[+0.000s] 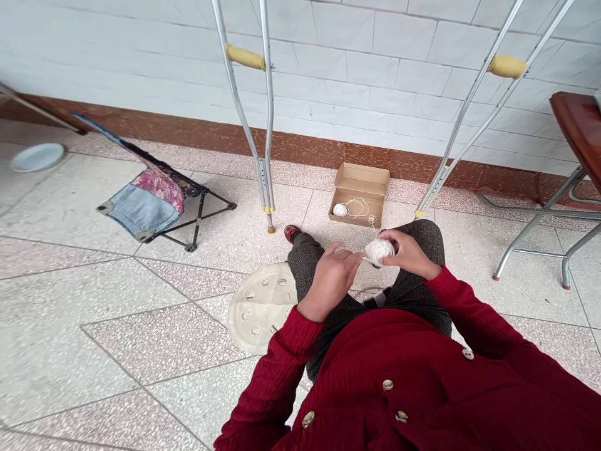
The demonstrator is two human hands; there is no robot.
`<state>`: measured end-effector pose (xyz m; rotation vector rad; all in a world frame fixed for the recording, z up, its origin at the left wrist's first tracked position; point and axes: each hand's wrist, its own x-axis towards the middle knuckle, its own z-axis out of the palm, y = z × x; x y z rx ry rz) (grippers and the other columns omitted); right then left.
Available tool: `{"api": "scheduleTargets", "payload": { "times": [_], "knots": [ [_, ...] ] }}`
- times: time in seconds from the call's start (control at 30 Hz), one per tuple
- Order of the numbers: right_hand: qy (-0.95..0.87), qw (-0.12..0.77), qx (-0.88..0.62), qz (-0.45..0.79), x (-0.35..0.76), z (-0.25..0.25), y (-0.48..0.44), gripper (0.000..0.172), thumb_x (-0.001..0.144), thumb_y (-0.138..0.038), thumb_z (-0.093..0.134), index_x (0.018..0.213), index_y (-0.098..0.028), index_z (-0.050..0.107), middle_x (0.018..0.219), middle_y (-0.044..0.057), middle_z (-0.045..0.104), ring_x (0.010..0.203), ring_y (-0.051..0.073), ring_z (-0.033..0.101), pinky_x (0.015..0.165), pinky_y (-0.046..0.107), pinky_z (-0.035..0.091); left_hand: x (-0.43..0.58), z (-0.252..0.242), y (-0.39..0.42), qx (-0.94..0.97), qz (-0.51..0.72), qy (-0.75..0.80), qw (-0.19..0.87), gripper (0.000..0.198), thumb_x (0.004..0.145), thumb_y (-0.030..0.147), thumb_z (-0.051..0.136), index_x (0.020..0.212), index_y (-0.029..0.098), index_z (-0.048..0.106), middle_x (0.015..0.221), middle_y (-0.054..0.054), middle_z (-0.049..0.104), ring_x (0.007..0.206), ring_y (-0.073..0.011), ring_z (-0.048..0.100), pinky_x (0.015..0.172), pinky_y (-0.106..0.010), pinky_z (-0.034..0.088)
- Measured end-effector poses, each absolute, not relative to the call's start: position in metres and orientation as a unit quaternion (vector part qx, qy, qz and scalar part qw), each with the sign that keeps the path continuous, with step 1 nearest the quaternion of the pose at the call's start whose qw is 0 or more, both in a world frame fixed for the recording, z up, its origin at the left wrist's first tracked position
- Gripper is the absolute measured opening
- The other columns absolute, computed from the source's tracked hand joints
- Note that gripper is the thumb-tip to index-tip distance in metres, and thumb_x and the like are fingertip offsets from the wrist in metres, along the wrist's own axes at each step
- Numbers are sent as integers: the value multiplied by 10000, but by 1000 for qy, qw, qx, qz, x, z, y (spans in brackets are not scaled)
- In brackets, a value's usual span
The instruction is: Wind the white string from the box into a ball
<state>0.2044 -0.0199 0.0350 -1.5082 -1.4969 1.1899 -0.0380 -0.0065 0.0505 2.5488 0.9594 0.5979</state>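
Note:
In front of my lap, my right hand has its fingers curled round a ball of white yarn. My left hand is beside it on the left, thumb and forefinger pinching a yarn strand close to the ball. Beyond my knees an open cardboard box lies on the floor with its lid tipped back. Inside it are a second white yarn ball and loose loops of yarn. From the box's near edge, a strand runs up towards the ball in my right hand.
Two metal crutches with yellow grips lean against the tiled wall. A folding fabric stool stands at left, a round cream plastic stool by my leg. A brown-seated metal chair is at right, a pale basin far left.

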Motion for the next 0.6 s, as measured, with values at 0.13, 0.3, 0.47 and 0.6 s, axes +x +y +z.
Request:
{"api": "scheduleTargets", "payload": {
  "times": [0.13,0.3,0.47,0.6],
  "knots": [
    [-495,283,-430,699,203,42,-40,532,609,-264,873,1107,-189,702,1078,52,706,963,206,636,866,339,474,-33,44,7,907,201,321,182,270,1010,217,445,1008,186,713,900,-69,753,853,-192,694,1123,-488,408],
    [-389,363,-362,765,209,59,-48,591,583,-308,891,1129,-179,707,1065,52,716,930,184,649,861,301,473,-20,26,4,861,233,323,315,283,1015,256,437,959,196,708,956,-38,757,891,-175,684,1111,-421,425],
    [-323,520,-381,693,217,73,-40,629,593,-445,856,1165,-248,681,1227,78,692,1138,268,626,953,403,495,-28,9,0,799,206,385,414,362,1000,318,447,750,177,668,791,-28,699,819,-175,646,861,-306,511],
    [-337,587,-434,594,223,80,-16,460,726,-476,756,1135,-292,653,1241,58,681,1200,272,593,951,442,509,-34,8,-8,807,178,372,422,376,1002,308,444,708,179,640,721,-5,671,743,-152,628,947,-327,489]
  ]
}}
